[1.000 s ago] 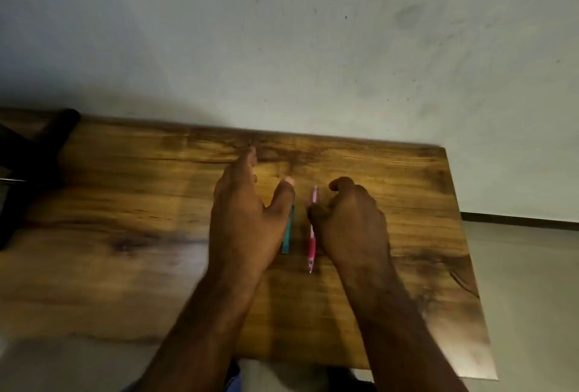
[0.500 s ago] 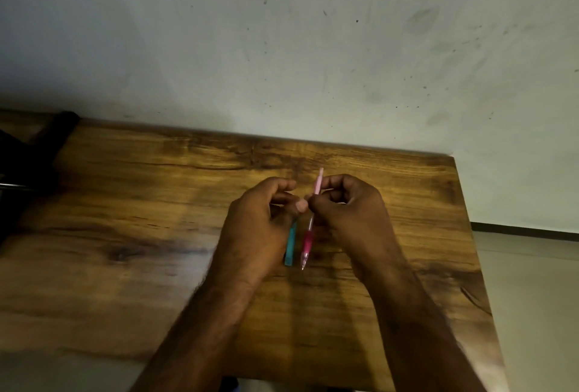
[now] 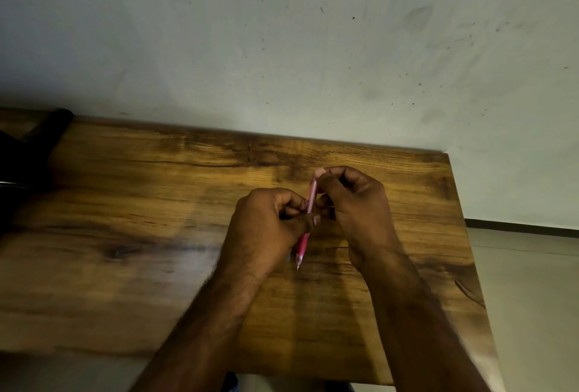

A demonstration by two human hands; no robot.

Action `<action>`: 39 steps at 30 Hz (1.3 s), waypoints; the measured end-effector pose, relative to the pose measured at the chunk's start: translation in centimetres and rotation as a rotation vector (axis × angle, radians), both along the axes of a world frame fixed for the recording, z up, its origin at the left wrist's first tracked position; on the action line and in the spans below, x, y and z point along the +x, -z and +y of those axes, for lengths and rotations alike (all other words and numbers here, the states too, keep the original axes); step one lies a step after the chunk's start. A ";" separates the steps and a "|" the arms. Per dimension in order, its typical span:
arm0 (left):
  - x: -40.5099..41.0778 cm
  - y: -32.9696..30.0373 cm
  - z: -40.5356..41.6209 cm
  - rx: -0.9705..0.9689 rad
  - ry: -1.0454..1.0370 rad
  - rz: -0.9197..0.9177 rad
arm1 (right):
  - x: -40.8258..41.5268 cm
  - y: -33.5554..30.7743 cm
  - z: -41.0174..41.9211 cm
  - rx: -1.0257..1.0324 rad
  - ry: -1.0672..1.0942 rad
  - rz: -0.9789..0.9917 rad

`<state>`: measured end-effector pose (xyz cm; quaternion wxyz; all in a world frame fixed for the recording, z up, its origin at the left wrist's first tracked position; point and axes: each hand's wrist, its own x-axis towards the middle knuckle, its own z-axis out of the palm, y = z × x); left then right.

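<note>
A pink pen [image 3: 303,244] is held above the wooden table [image 3: 125,250], its tip pointing toward me and its cap end away. My left hand [image 3: 266,228] pinches its middle between thumb and curled fingers. My right hand [image 3: 354,203] grips the upper part, with a fingertip at the cap end. A teal pen lies on the table under my left hand; only a sliver of it [image 3: 287,256] shows.
The table stands against a pale, marked wall [image 3: 282,47]. A dark object [image 3: 28,153] sits at the table's far left corner. The table's right edge drops to a light floor [image 3: 532,297].
Both hands closed on the pink pen and lifted it off the table. The teal pen stayed on the table and is now mostly hidden by my left hand.
</note>
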<state>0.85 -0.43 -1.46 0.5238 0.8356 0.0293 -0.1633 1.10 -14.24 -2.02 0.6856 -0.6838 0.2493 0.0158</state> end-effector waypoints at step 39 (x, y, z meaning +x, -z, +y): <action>0.2 1.0 0.4 0.104 0.025 0.034 | 0.5 1.4 -1.5 -0.532 -0.024 -0.047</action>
